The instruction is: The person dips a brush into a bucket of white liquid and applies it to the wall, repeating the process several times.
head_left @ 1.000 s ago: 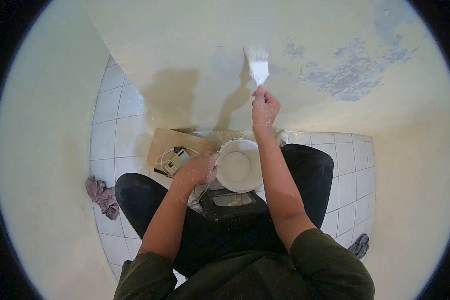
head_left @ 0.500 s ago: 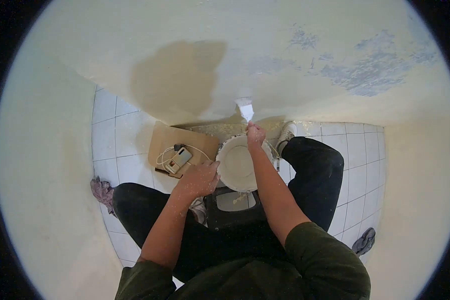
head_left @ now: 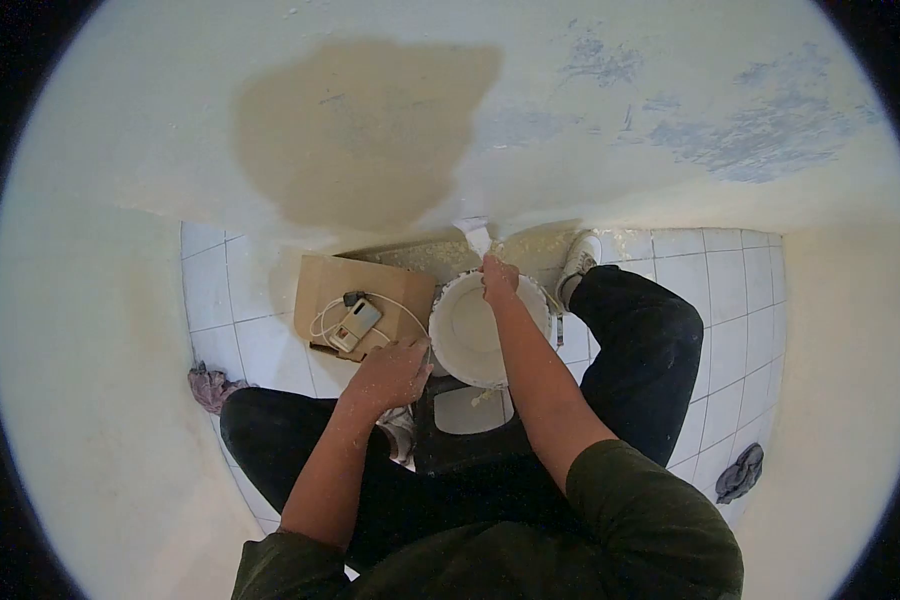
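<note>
My right hand [head_left: 500, 279] is closed round the handle of a paintbrush [head_left: 477, 238] with a white, coated head. The bristles meet the lower part of the pale wall [head_left: 530, 180], just beyond the bucket. Between my legs is a round white bucket [head_left: 448, 352] with a smeared rim and a pale inside. My left hand [head_left: 390, 375], speckled with white, has its fingers curled at the bucket's left rim; the fingertips are partly hidden. The bucket stands against a dark stool [head_left: 455, 452] with an opening in its top.
Left of the bucket lies a cardboard piece [head_left: 315, 285] carrying a beige device [head_left: 356, 325] with a white cable. Crumpled cloths lie at the left [head_left: 210, 387] and right [head_left: 740, 474] on the white tiles [head_left: 260, 285]. Blue-grey patches [head_left: 760, 130] mark the wall at upper right.
My right hand and the paintbrush have moved slightly left and down along the wall. The view has shifted a little, and the shadow on the wall looks larger. My left hand stays by the bucket.
</note>
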